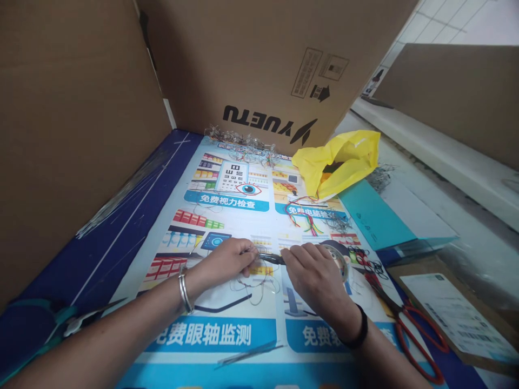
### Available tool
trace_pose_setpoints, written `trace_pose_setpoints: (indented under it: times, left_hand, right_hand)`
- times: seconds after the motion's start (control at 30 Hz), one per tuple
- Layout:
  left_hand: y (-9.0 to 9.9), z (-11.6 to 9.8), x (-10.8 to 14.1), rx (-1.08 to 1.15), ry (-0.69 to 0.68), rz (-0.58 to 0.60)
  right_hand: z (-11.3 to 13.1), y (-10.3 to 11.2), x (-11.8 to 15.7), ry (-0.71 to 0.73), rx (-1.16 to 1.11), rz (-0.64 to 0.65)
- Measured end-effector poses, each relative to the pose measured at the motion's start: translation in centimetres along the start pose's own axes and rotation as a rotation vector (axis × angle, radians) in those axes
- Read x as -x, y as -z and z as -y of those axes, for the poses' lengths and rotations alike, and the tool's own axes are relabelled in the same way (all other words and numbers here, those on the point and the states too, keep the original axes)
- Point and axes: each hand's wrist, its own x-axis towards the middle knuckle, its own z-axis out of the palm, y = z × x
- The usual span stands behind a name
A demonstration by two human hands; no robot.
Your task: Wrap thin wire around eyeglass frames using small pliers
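Observation:
My right hand is wrapped round a pair of pliers, whose dark jaws point left. Facing it, my left hand pinches a thin wire close to the tips of the jaws. Fine loops of this wire hang below both hands, over the printed poster. Whether the jaws are clamped on the wire is too small to tell. A roll of clear tape lies just behind my right hand, partly hidden by it.
Red-handled scissors lie at the right, teal-handled scissors at the left. A yellow bag, coloured cords and wire pieces are farther back. Short wires lie in front. Cardboard walls the back and left.

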Motion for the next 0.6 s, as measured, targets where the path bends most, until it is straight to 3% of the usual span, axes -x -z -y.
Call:
trace_pose_setpoints:
  times: [0.6]
  left_hand:
    - [0.13,0.41,-0.12,0.037,-0.017,0.047]
  right_hand:
    - [-0.10,0.09,0.05,0.002,0.009,0.010]
